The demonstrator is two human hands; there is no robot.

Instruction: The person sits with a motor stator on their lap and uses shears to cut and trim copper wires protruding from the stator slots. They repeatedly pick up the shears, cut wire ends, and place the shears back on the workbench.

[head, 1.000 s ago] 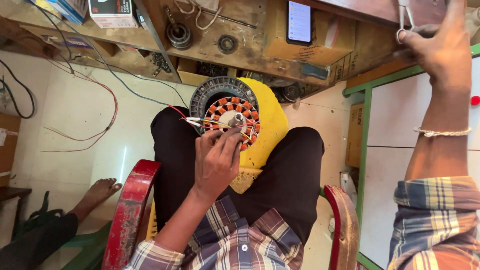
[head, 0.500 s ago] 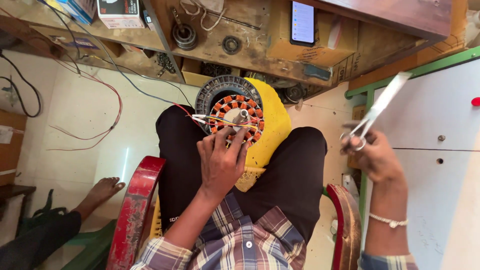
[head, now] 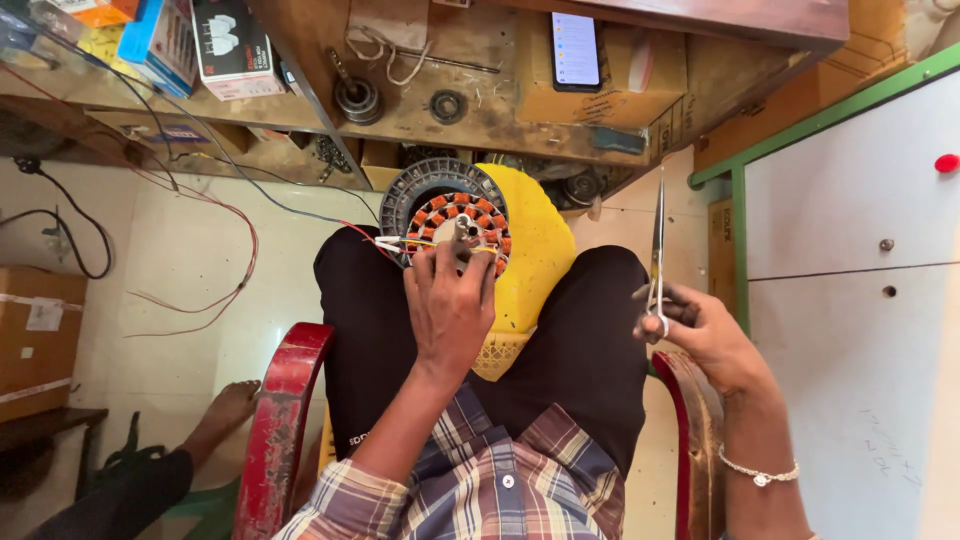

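Left hand [head: 450, 300] reaches forward, fingers pinching wires on the stator [head: 455, 222] in the lap; right hand [head: 700, 325] grips upright scissors [head: 657, 250] beside a white cabinet [head: 850, 200], bench [head: 450, 60] ahead

Left hand [head: 450, 300] covers the lower part of the motor stator [head: 455, 215]; the windings beneath it are hidden. The stator's wire ends are too small to tell apart. Beside the stator, scissors [head: 657, 250] handles are buried in the right hand [head: 700, 330]. Above the stator, boxes [head: 190, 40] are cut off by the frame's top edge.
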